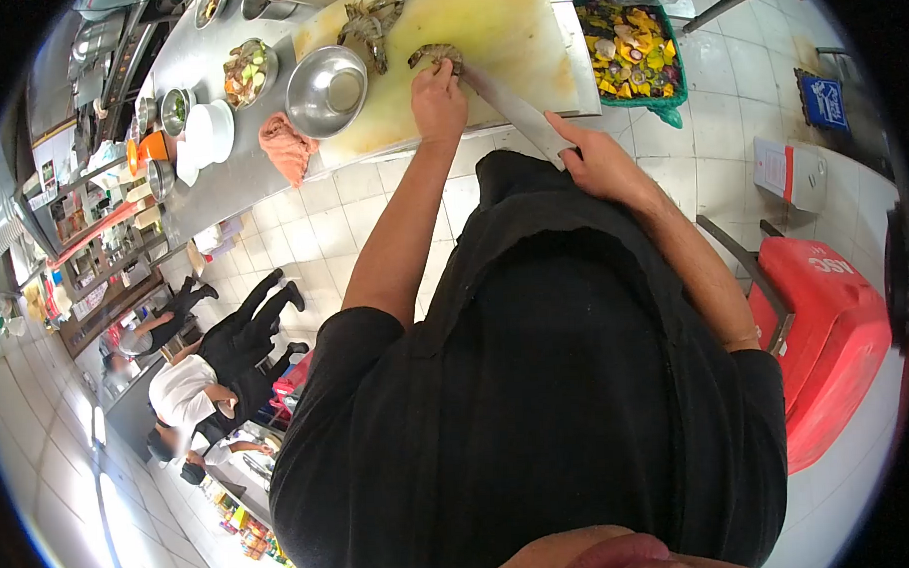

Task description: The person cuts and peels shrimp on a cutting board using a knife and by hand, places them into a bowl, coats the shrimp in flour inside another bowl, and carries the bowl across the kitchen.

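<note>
My left hand (440, 102) pinches a grey shrimp (436, 54) on the yellowed cutting board (506, 32). In my right hand (602, 161) is the handle end of a large knife (517, 110), its blade slanting up and left so that the tip reaches the shrimp beside my left fingers. Whether the blade has cut into the shrimp I cannot tell. More whole shrimp (368, 32) lie in a pile at the board's far left part. Left of my left hand a steel bowl (306, 94) stands at the board's edge, with a paler round patch at its bottom.
An orange-pink cloth (288, 150) lies on the steel counter (255, 166), near bowls of cut vegetables (250, 71). Right of the board stands a green-lined bin (658, 102) of vegetable scraps. A red bin (827, 341) is at my right; several people stand at the left.
</note>
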### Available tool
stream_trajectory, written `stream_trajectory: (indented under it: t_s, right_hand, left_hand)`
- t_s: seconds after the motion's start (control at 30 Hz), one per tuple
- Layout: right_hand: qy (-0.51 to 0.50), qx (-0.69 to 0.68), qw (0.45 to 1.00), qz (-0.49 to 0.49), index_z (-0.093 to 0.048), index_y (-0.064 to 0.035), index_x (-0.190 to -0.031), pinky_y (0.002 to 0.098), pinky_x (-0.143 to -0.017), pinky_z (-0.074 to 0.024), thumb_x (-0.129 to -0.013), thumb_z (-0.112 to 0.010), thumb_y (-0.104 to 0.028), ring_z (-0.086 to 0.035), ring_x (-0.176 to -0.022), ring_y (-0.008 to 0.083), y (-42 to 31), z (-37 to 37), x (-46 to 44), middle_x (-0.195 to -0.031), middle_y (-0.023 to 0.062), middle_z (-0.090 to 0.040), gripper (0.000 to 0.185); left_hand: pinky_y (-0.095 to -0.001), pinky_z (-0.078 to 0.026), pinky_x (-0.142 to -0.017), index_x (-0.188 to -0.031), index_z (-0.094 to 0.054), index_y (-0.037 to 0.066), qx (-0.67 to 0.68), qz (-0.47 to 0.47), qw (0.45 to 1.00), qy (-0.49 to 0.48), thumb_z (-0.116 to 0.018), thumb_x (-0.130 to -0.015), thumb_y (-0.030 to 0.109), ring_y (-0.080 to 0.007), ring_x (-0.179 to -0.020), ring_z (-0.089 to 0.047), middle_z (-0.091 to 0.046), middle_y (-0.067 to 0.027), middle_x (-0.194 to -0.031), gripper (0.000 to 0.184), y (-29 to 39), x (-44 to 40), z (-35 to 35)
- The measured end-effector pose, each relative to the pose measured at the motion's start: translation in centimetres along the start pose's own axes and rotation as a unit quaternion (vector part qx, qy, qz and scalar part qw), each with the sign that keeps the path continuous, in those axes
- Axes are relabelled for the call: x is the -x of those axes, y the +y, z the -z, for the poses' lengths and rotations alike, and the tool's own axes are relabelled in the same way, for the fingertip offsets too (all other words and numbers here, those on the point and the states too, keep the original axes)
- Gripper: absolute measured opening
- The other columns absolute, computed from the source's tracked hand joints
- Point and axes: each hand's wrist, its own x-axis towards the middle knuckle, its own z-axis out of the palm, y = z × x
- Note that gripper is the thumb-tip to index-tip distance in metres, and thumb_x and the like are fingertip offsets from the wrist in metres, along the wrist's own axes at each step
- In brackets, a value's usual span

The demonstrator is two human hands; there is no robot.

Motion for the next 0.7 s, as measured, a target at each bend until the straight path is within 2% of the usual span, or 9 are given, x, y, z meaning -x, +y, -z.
stream_trajectory:
  t_s: [0.1,0.2,0.3,0.43,0.47,0.57,0.67,0.7]
  right_hand:
    - [-0.002,0.016,1.000,0.009,-0.041,-0.0146,-0.140,0.0460,-0.084,-0.0475,-0.084,-0.048,-0.008,-0.062,-0.089,0.0428,0.0,1.1,0.4,-0.098,0.0282,-0.063,0.057]
    - [0.057,0.014,0.994,0.096,-0.046,-0.0156,-0.137,0.0448,-0.085,-0.0480,-0.084,-0.050,-0.009,-0.062,-0.092,0.0413,1.5,3.0,1.7,-0.103,0.0252,-0.063,0.054]
    - [0.030,0.020,0.998,-0.045,-0.049,-0.0172,-0.135,0.0431,-0.087,-0.0476,-0.084,-0.052,-0.009,-0.061,-0.098,0.0394,-1.3,7.1,4.1,-0.109,0.0230,-0.063,0.052]
    - [0.176,0.121,0.977,0.005,-0.050,-0.0178,-0.134,0.0455,-0.083,-0.0473,-0.085,-0.050,-0.009,-0.060,-0.091,0.0389,-0.8,6.0,0.9,-0.096,0.0248,-0.064,0.050]
    - [0.199,0.140,0.970,0.016,-0.050,-0.0175,-0.134,0.0471,-0.080,-0.0474,-0.082,-0.051,-0.008,-0.059,-0.087,0.0396,-0.7,5.3,-0.5,-0.092,0.0252,-0.060,0.052]
    - [0.219,0.204,0.954,-0.011,-0.052,-0.0179,-0.133,0.0466,-0.079,-0.0480,-0.079,-0.052,-0.007,-0.058,-0.090,0.0391,-1.4,3.4,-5.0,-0.096,0.0242,-0.056,0.054]
    - [0.265,0.265,0.927,0.021,-0.056,-0.0220,-0.128,0.0475,-0.076,-0.0487,-0.081,-0.050,-0.007,-0.059,-0.082,0.0419,-0.5,1.2,-8.5,-0.098,0.0227,-0.053,0.049]
    - [0.264,0.288,0.920,0.022,-0.058,-0.0191,-0.124,0.0471,-0.076,-0.0489,-0.081,-0.050,-0.008,-0.059,-0.082,0.0412,-1.1,1.2,-8.7,-0.097,0.0217,-0.053,0.046]
  left_hand:
    - [-0.0421,-0.047,-0.086,-0.107,-0.067,0.001,-0.004,-0.011,1.000,-0.015,-0.063,-0.078,0.007,-0.0366,-0.096,-0.058,-0.063,-0.0203,-0.100,0.030,0.0,0.0,0.4]
    - [-0.0422,-0.046,-0.087,-0.107,-0.067,0.001,0.022,-0.005,0.999,-0.035,-0.064,-0.078,0.009,-0.0367,-0.097,-0.058,-0.063,-0.0203,-0.100,0.030,0.0,-0.2,0.9]
    - [-0.0419,-0.046,-0.087,-0.106,-0.067,0.001,0.041,0.016,0.998,-0.040,-0.067,-0.076,0.013,-0.0364,-0.097,-0.058,-0.063,-0.0202,-0.100,0.032,-0.2,-0.7,1.4]
    - [-0.0416,-0.047,-0.087,-0.105,-0.066,0.000,0.037,0.030,0.998,-0.028,-0.070,-0.074,0.018,-0.0362,-0.096,-0.058,-0.063,-0.0200,-0.100,0.036,0.4,-1.4,1.4]
    - [-0.0417,-0.047,-0.087,-0.105,-0.066,0.000,0.035,0.029,0.998,-0.033,-0.070,-0.073,0.018,-0.0363,-0.096,-0.058,-0.063,-0.0200,-0.100,0.037,0.5,-1.6,1.6]
    - [-0.0416,-0.048,-0.086,-0.106,-0.066,0.000,0.028,0.033,0.998,-0.048,-0.071,-0.073,0.018,-0.0363,-0.096,-0.059,-0.063,-0.0198,-0.099,0.038,0.7,-2.1,1.7]
    - [-0.0415,-0.048,-0.085,-0.106,-0.066,0.001,0.026,0.038,0.998,-0.053,-0.071,-0.072,0.018,-0.0360,-0.096,-0.059,-0.064,-0.0195,-0.097,0.038,0.5,-2.3,1.4]
    - [-0.0415,-0.048,-0.085,-0.105,-0.066,0.001,0.028,0.036,0.998,-0.053,-0.071,-0.072,0.018,-0.0359,-0.096,-0.060,-0.064,-0.0193,-0.097,0.038,0.3,-2.4,1.4]
